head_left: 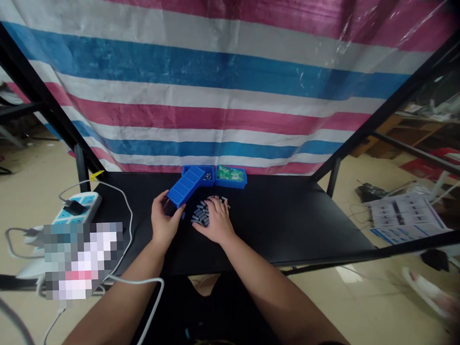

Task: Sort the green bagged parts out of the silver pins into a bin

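Left hand (167,220): closed around one end of a blue compartment tray (185,186), held tilted beside the pile. Right hand (216,221): open, spread over small grey pieces (200,217), keeping them gathered near the far edge of the worktop (292,215).

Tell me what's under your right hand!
Under the right hand lies a pile of small dark grey pieces, sticking out beside its fingers. The pieces beneath the palm are covered, so they cannot be seen.
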Demonstrator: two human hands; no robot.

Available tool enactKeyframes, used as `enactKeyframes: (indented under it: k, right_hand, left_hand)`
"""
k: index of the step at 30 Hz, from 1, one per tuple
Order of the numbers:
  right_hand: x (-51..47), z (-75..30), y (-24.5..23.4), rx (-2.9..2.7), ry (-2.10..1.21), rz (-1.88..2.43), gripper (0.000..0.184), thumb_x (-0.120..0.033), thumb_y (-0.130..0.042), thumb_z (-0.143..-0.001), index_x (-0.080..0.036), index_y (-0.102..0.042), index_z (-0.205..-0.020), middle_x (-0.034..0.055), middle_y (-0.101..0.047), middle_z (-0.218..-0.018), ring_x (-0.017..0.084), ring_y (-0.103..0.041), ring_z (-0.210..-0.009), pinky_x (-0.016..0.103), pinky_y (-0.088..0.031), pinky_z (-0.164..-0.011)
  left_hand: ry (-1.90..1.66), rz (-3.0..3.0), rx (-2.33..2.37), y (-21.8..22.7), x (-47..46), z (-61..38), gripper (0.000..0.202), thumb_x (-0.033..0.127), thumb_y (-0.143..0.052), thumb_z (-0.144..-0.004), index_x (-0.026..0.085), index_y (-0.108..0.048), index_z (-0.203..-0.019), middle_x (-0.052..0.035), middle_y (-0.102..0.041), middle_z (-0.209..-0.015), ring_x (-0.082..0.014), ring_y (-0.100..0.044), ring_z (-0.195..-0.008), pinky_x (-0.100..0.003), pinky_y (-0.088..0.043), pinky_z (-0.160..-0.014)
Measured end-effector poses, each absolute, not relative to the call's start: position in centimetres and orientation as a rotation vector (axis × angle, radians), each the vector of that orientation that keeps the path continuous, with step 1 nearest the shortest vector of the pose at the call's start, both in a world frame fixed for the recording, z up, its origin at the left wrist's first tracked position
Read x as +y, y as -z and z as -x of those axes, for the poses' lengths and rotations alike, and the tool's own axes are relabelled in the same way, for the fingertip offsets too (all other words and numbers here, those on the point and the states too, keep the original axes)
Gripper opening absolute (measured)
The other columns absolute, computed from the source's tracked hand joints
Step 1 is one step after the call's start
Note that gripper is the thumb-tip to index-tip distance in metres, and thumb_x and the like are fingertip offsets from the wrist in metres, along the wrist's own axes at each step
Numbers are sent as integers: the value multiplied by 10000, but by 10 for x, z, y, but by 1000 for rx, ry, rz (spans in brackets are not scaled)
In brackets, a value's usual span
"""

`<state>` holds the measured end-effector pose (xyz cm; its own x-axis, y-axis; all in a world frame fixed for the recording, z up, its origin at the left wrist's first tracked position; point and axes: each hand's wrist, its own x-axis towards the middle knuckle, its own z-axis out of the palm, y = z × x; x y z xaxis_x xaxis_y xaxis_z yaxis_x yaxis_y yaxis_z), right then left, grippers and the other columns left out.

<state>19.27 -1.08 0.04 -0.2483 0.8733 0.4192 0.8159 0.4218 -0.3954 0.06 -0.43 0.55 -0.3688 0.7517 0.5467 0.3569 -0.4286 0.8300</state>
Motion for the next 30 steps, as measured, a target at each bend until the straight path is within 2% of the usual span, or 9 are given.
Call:
enactKeyframes:
  k: [21, 27, 30]
  right_hand:
    - [-12, -194, -2, -2082, -162, 1404, 724, -517, -783, -731, -198, -535, -1331, 154, -472, -1461, 341, -361, -1433, 595, -132, -1238]
    - [-12, -196, -1, -2070, -166, 1379, 732, -511, -792, -722, -193, -534, -1329, 153, -473, -1460, 338, -362, -1433, 589, -123, -1242]
    - [-12, -198, -2, -2065, -169, 1367, 731, -520, -791, -720, -198, -537, -1325, 150, -470, -1460, 340, -362, -1433, 593, -116, -1242]
  left_hand:
    - [-1959, -1579, 1637, -5, 4, 4, 657, 311, -796, -784, 206, -496, -1359, -139, -533, -1281, -266, -584, -1166, -470, -511, -1035]
    - [-1972, -1479, 1666, -10, 9, 14, 731, 366, -780, -789, 193, -426, -1404, -169, -531, -1320, -276, -613, -1166, -443, -538, -990]
    - [-1995, -1356, 1850, -15, 14, 27, 778, 435, -775, -782, 163, -408, -1413, -170, -569, -1294, -280, -634, -1137, -467, -513, -1022]
